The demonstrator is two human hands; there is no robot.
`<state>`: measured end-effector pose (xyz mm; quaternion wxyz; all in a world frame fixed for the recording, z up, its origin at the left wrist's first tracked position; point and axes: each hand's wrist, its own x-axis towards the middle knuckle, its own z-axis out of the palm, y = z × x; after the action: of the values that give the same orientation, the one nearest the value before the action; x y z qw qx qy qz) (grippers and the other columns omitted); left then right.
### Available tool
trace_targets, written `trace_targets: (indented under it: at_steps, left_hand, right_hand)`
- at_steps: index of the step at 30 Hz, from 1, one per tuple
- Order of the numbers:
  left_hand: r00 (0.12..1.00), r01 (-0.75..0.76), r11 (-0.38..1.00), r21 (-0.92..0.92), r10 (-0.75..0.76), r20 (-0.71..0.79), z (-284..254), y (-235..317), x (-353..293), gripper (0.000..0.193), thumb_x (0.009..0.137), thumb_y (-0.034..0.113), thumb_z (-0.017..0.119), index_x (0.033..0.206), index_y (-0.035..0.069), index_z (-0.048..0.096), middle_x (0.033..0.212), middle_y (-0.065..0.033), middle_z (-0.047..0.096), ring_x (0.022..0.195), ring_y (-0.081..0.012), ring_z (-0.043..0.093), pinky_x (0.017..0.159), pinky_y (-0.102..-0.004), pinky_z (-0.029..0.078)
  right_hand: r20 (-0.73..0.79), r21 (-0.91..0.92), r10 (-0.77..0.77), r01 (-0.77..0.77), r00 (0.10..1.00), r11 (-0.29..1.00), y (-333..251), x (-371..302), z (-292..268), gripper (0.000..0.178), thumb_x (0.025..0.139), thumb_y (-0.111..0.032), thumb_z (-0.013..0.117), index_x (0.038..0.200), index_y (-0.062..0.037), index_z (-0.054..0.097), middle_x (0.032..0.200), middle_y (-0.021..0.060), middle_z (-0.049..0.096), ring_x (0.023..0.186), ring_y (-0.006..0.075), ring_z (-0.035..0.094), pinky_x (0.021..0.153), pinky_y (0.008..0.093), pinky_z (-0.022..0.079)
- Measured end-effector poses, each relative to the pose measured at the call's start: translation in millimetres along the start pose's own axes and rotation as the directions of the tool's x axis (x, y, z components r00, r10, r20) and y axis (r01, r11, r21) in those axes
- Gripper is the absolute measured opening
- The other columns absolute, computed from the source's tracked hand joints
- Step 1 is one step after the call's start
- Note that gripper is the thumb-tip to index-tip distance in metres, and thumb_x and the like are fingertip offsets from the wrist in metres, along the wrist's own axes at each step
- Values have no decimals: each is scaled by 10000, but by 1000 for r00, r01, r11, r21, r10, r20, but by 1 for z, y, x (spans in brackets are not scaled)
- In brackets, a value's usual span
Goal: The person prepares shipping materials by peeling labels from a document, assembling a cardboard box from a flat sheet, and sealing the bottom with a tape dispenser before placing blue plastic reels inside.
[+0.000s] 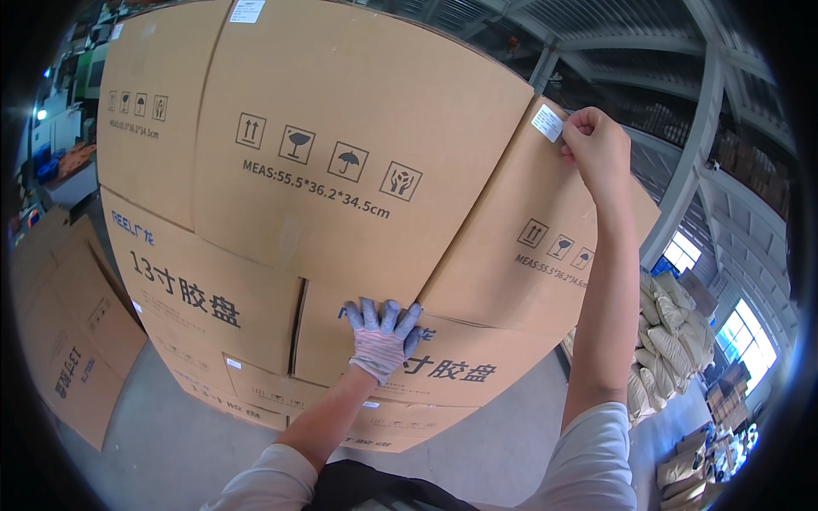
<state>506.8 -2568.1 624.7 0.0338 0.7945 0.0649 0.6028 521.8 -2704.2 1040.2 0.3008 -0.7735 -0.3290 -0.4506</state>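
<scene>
A tall stack of brown cardboard boxes fills the view in front of me. My left hand [383,339], in a striped glove with grey fingertips, lies with fingers spread on a lower box [460,385], below the large middle box [341,102]. Raised at the upper right, my bare right hand [601,153] has its thumb and fingertips pinched at the edge of a white label [547,123]. This label is at the top corner of the right-hand box [528,196]. The fingertips partly cover the label's edge, so how much of it is stuck down cannot be seen.
Another white label [247,11] is on the middle box's top edge. A cardboard piece [77,341] leans at the left. Filled sacks [669,332] are piled at the right, beyond the stack, near a steel column [682,187]. Grey floor [503,430] shows below.
</scene>
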Motion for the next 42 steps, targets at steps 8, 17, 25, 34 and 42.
trace_targets:
  at_steps: [8, 17, 25, 34, 42]
  left_hand:
    - [999, 7, 1000, -24, -6, 32, 0, 1, 0, 569, 839, 423, 586, 1357, 259, 418, 1494, -151, 160, 1382, -536, 12, 939, -795, 133]
    - [999, -7, 1000, -21, 6, -50, 5, -1, -3, 618, 835, 431, 596, 1395, 287, 378, 1464, -122, 160, 1359, -507, 34, 930, -788, 145]
    - [1000, -10, 1000, -26, 10, -1, 1, 0, -2, 619, 829, 429, 602, 1384, 259, 388, 1464, -154, 179, 1388, -524, -21, 946, -797, 114]
    - [1000, 4, 999, -35, -3, 18, -1, 0, 0, 573, 801, 426, 622, 1320, 262, 441, 1378, -156, 251, 1344, -557, 49, 920, -799, 144]
    - [1000, 8, 1000, -25, -9, -24, 6, -1, -5, 627, 831, 458, 603, 1402, 316, 383, 1426, -115, 247, 1358, -522, 63, 938, -788, 152]
  right_hand:
    - [29, 124, 2, -6, 1000, 992, 2, -3, -3, 109, 810, -103, 614, 838, -2, 643, 679, 43, 634, 618, 103, 636, 611, 243, 509]
    - [25, 124, 44, -47, 999, 991, 5, -6, -5, 152, 824, -157, 629, 863, -11, 649, 733, 45, 641, 668, 112, 640, 632, 257, 514]
    - [7, -176, -34, 35, 999, 984, 0, 3, 0, 148, 766, -150, 632, 827, -18, 659, 724, 105, 659, 712, 234, 641, 705, 335, 499]
    - [65, 214, 18, -31, 998, 976, 3, -2, -1, 108, 792, -115, 632, 821, -10, 634, 688, 37, 618, 597, 85, 597, 613, 229, 485]
    - [-38, 168, 30, -23, 999, 985, 7, -5, -5, 149, 817, -167, 634, 862, -26, 654, 735, 33, 634, 665, 100, 609, 642, 248, 489]
